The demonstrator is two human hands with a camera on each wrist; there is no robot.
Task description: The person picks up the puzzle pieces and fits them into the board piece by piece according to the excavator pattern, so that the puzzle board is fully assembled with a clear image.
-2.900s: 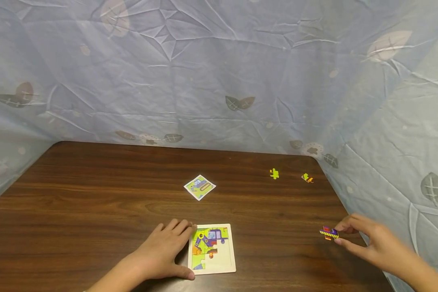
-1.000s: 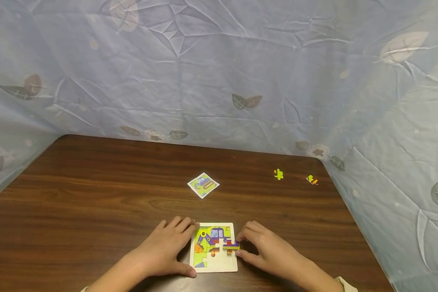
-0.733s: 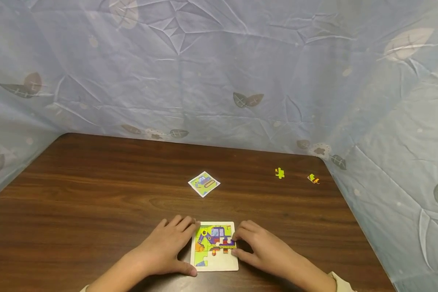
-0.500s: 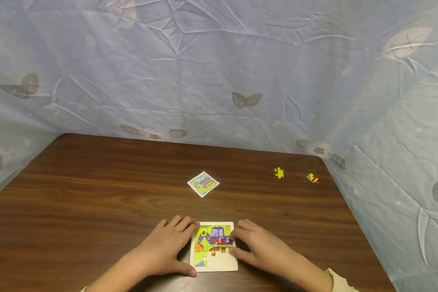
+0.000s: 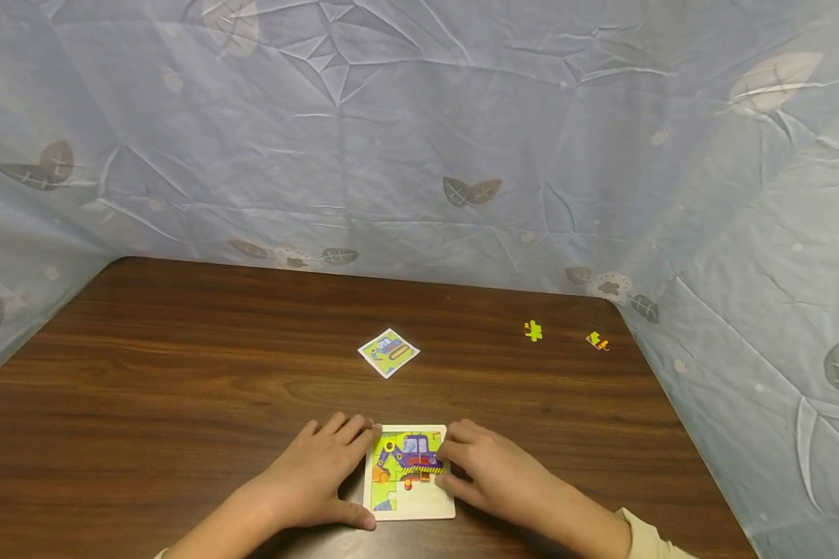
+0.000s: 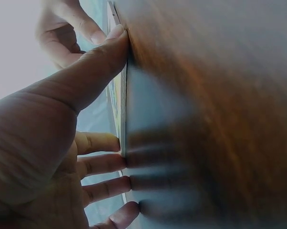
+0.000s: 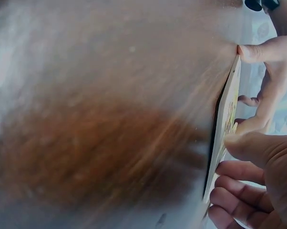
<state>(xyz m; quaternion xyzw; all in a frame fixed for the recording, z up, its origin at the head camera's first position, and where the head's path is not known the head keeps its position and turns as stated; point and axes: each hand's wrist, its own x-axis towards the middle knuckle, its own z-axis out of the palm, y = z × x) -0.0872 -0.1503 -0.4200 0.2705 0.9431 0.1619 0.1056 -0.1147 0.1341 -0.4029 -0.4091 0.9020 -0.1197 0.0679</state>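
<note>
In the head view a square puzzle board [image 5: 426, 505] with a pale rim lies near the table's front edge, part-filled with an excavator picture. Bare board shows at its lower right. My left hand [image 5: 315, 475] rests along the board's left side, thumb at the near corner and index fingertip at the far corner, fingers extended. My right hand [image 5: 496, 475] pinches a purple puzzle piece [image 5: 430, 464] with a yellow-black striped band between thumb and index finger, against the pieces at the board's right. Its right end is hidden by the fingertips. In the right wrist view the thumb [image 7: 251, 145] overlaps the board's edge.
A small diamond-turned picture card [image 5: 388, 353] of an excavator lies beyond the board on the brown wooden table [image 5: 217, 349]. Two loose puzzle pieces, a green one [image 5: 534, 331] and a green-orange one [image 5: 597, 341], lie at the far right. Grey-blue leaf-patterned cloth [image 5: 391, 140] surrounds the table.
My right hand has brought the purple piece from the table's right side to the board, then slid it left against the neighbouring pieces. My left hand has stayed at the board's left side.
</note>
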